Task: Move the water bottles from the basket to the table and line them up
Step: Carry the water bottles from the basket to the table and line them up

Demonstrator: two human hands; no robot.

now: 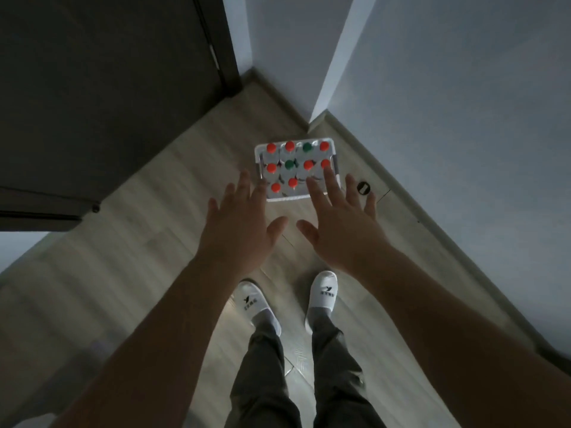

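A white plastic basket [259,156] stands on the wooden floor in a corner ahead of me. It holds several upright water bottles seen from above, most with red caps [271,147] and two with green caps [289,164]. My left hand [239,225] is stretched out palm down, fingers spread, over the floor just left of the basket's near edge. My right hand [340,222] is spread the same way, and its fingertips overlap the basket's near right corner. Neither hand holds anything. No table is in view.
A dark door [102,88] is at the left, white walls [463,118] at the right and behind the basket. A black round floor fitting [363,187] sits right of the basket. My feet in white slippers [256,302] stand on the floor below.
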